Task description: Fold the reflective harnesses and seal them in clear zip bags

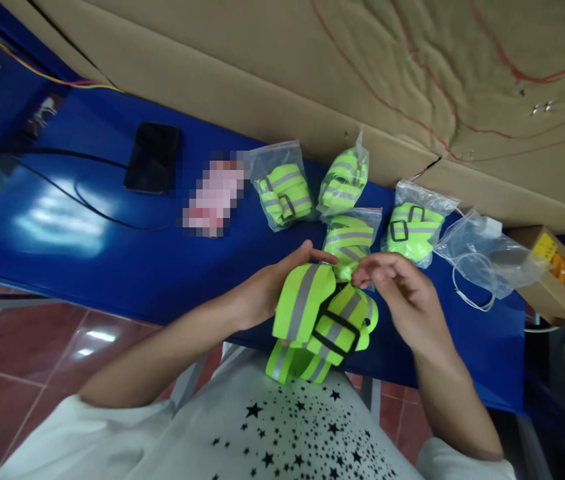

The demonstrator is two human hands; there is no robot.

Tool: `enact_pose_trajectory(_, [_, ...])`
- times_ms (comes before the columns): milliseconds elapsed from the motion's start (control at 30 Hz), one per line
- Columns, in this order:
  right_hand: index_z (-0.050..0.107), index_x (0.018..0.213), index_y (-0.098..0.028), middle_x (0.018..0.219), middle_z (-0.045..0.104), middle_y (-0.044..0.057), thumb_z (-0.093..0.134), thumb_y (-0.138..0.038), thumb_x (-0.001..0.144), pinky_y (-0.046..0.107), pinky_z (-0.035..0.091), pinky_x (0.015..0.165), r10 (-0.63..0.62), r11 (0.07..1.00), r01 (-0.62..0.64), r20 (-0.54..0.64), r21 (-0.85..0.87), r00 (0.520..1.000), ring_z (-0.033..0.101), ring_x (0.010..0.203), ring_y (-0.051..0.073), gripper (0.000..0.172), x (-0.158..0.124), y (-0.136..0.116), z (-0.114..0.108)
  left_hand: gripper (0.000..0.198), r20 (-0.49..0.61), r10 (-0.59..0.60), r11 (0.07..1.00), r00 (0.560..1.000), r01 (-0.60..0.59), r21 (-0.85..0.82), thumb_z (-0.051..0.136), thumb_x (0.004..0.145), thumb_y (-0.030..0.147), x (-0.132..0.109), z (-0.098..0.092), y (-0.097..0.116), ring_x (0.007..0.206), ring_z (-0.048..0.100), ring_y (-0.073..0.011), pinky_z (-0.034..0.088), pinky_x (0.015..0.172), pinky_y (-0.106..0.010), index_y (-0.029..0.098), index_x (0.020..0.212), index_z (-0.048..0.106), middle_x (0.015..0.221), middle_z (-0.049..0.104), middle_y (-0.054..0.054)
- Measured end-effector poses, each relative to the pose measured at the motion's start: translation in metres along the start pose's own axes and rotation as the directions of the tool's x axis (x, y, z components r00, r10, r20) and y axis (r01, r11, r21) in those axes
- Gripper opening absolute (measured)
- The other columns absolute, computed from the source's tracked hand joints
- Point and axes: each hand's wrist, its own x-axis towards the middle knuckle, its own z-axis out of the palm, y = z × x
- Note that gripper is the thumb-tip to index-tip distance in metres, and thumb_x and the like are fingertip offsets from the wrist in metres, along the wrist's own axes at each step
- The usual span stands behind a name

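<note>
1. The blue worktop (87,227) carries four bagged vests (282,190) just beyond my hands
2. The loose reflective vest (322,320) hangs over the worktop's near edge; my left hand (267,287) clasps its broad panel, so I judge the folding half done
3. A clear bag (487,257) lies to the right; the bundle needs tighter folds to fit one
4. My right hand (402,293) curls at the vest's top; whether it pinches cloth I cannot tell

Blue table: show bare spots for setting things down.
Widest bare patch: blue table left of the left hand gripping the vest, nearer than the black device. Smaller strip right of the right hand. Crowded around the bagged vests.
</note>
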Motion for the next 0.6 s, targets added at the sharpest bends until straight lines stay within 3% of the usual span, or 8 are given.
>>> enact_pose_trajectory(100, [0.051, 0.150, -0.030, 0.151, 0.056, 0.009, 0.055, -0.057, 0.102, 0.050, 0.050, 0.116, -0.119, 0.970, 0.130, 0.065, -0.204, 0.991, 0.054, 0.142, 0.029, 0.055, -0.016, -0.003, 0.007, 0.060, 0.024, -0.003, 0.999, 1.000, 0.004, -0.035, 0.054, 0.095, 0.070, -0.003, -0.002, -0.007, 0.069, 0.070, -0.0163, 0.057, 0.058, -0.027, 0.022, 0.130, 0.062, 0.106, 0.075, -0.006])
enact_pose_trajectory(167, [0.039, 0.159, -0.030, 0.168, 0.034, 0.010, 0.069, -0.063, 0.091, 0.054, 0.042, 0.123, -0.182, 0.900, 0.221, 0.137, -0.377, 0.974, 0.036, 0.155, 0.035, 0.081, -0.024, -0.008, 0.012, 0.066, 0.078, 0.038, 0.999, 0.996, -0.040, 0.012, 0.047, 0.095, 0.075, -0.006, -0.003, -0.008, 0.055, 0.065, -0.0133, 0.050, 0.046, -0.024, 0.026, 0.139, 0.054, 0.106, 0.074, -0.006])
enact_pose_trajectory(200, [0.041, 0.158, -0.031, 0.169, 0.031, 0.010, 0.076, -0.058, 0.087, 0.053, 0.043, 0.123, -0.205, 0.857, 0.248, 0.143, -0.451, 0.968, 0.035, 0.155, 0.035, 0.084, -0.026, -0.010, 0.013, 0.068, 0.118, 0.065, 0.996, 0.991, -0.071, 0.049, 0.048, 0.094, 0.077, -0.008, -0.003, -0.007, 0.050, 0.062, -0.0118, 0.047, 0.042, -0.023, 0.027, 0.141, 0.052, 0.103, 0.073, -0.004])
enact_pose_trajectory(267, [0.055, 0.147, -0.031, 0.160, 0.046, 0.008, 0.080, -0.038, 0.088, 0.048, 0.050, 0.117, -0.240, 0.818, 0.260, 0.106, -0.513, 0.965, 0.048, 0.147, 0.031, 0.064, -0.027, -0.013, 0.013, 0.070, 0.184, 0.127, 0.976, 0.975, -0.156, 0.152, 0.061, 0.088, 0.075, -0.011, -0.004, -0.003, 0.052, 0.060, -0.0106, 0.044, 0.042, -0.021, 0.028, 0.139, 0.051, 0.096, 0.071, -0.002])
enact_pose_trajectory(333, [0.068, 0.127, -0.029, 0.138, 0.065, 0.005, 0.073, -0.021, 0.091, 0.041, 0.056, 0.107, -0.263, 0.856, 0.248, 0.029, -0.454, 0.964, 0.063, 0.129, 0.025, 0.037, -0.026, -0.016, 0.009, 0.067, 0.214, 0.221, 0.912, 0.952, -0.279, 0.302, 0.081, 0.079, 0.062, -0.016, -0.007, 0.003, 0.068, 0.065, -0.0125, 0.050, 0.053, -0.020, 0.026, 0.130, 0.056, 0.098, 0.069, -0.002])
enact_pose_trajectory(433, [0.074, 0.107, -0.026, 0.111, 0.075, 0.002, 0.070, -0.017, 0.092, 0.033, 0.058, 0.089, -0.227, 0.948, 0.156, -0.248, -0.276, 0.942, 0.071, 0.104, 0.020, 0.018, -0.027, -0.014, -0.003, 0.057, 0.224, 0.448, 0.651, 0.866, -0.487, 0.582, 0.093, 0.072, 0.039, -0.029, -0.015, 0.012, 0.096, 0.067, -0.0169, 0.055, 0.077, -0.024, 0.024, 0.116, 0.061, 0.111, 0.067, -0.004])
enact_pose_trajectory(533, [0.076, 0.101, -0.024, 0.099, 0.075, 0.001, 0.075, -0.024, 0.089, 0.026, 0.052, 0.077, -0.132, 0.991, 0.100, -0.534, -0.089, 0.835, 0.068, 0.090, 0.016, 0.011, -0.027, 0.002, -0.019, 0.047, 0.355, 0.621, 0.267, 0.699, -0.614, 0.743, 0.089, 0.077, 0.025, -0.039, -0.031, 0.017, 0.102, 0.066, -0.0186, 0.054, 0.086, -0.030, 0.025, 0.112, 0.057, 0.116, 0.065, -0.005])
enact_pose_trajectory(600, [0.075, 0.101, -0.024, 0.098, 0.073, 0.001, 0.079, -0.028, 0.087, 0.024, 0.049, 0.072, -0.056, 0.998, 0.055, -0.582, -0.020, 0.811, 0.065, 0.084, 0.014, 0.015, -0.023, 0.021, -0.030, 0.035, 0.440, 0.702, -0.040, 0.560, -0.585, 0.810, 0.080, 0.083, 0.020, -0.040, -0.044, 0.016, 0.104, 0.066, -0.0216, 0.053, 0.090, -0.037, 0.026, 0.108, 0.057, 0.116, 0.065, -0.006])
